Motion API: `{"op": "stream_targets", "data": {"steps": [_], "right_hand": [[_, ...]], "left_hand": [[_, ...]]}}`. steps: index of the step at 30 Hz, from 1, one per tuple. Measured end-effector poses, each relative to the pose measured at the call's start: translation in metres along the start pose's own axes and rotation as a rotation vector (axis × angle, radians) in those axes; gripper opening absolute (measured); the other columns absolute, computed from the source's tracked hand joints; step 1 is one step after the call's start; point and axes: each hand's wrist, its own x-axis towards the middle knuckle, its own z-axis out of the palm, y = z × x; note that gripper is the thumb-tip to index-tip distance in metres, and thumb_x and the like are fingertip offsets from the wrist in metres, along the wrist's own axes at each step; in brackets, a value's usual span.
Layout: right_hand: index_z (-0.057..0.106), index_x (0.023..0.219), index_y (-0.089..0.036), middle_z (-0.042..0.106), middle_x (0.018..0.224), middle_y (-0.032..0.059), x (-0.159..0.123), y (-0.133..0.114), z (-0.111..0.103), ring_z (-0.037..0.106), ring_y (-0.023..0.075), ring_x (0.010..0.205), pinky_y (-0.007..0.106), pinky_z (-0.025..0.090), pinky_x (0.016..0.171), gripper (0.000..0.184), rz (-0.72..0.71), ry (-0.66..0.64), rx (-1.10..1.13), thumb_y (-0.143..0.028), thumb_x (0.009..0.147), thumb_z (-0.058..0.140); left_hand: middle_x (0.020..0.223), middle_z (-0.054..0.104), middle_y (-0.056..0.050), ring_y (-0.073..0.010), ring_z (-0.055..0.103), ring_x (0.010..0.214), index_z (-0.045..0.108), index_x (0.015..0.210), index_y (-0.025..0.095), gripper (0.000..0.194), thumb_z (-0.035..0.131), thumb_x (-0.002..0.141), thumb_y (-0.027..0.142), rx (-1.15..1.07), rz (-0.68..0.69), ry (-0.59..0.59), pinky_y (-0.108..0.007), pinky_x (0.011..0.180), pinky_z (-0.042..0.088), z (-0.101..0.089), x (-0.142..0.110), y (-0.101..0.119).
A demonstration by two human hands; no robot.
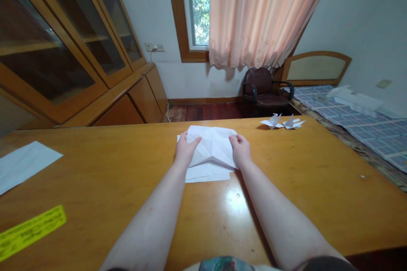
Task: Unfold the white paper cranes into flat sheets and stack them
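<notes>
We have the sheet (212,140) pinched at both sides. Our left grip (184,149) is closed on its left edge, thumb over the front and fingers mostly hidden behind; our right grip (242,150) is closed on the right edge, thumb in front as well. The sheet is white, with creases meeting around its middle, and its near edge rises to a shallow peak at the centre. We have it above a few white papers (208,174) on the bench (127,165); whether it touches them, we cannot tell. Beyond our right grip, two folded birds (272,122) stand near the bench's far edge. Well to our left lies a yellow strip (33,232).
</notes>
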Motion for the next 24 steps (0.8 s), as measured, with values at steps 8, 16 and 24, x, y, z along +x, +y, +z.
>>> {"op": "stream_targets", "data": {"steps": [8,16,24], "right_hand": [[0.067,0.097,-0.014,0.068,0.081,0.0039,0.003,-0.002,-0.006,0.059,0.0178,0.073,0.028,0.044,0.069,0.039,-0.066,0.057,-0.110,-0.042,0.070,0.061],[0.067,0.084,-0.015,0.069,0.079,0.0049,0.001,0.004,0.000,0.058,0.0180,0.069,0.027,0.042,0.063,0.035,0.005,-0.142,-0.151,-0.045,0.069,0.061],[0.061,0.063,-0.016,0.059,0.058,0.0003,-0.003,-0.003,-0.002,0.047,0.0143,0.056,0.024,0.031,0.053,0.034,-0.079,-0.032,-0.431,-0.048,0.072,0.055]], "left_hand": [[0.105,0.064,-0.007,-0.0203,0.060,0.099,0.055,0.116,0.024,0.057,0.074,0.062,0.016,-0.013,0.107,0.018,-0.034,0.092,0.043,0.005,-0.006,0.010],[0.090,0.066,-0.006,-0.0209,0.060,0.085,0.061,0.091,0.020,0.023,0.064,0.073,0.033,0.108,0.131,0.141,-0.032,0.084,0.044,-0.001,-0.007,0.015],[0.086,0.065,-0.007,-0.0220,0.059,0.084,0.061,0.085,0.019,0.022,0.063,0.071,0.036,0.244,0.090,0.174,-0.033,0.084,0.042,-0.003,-0.001,0.004]]}}
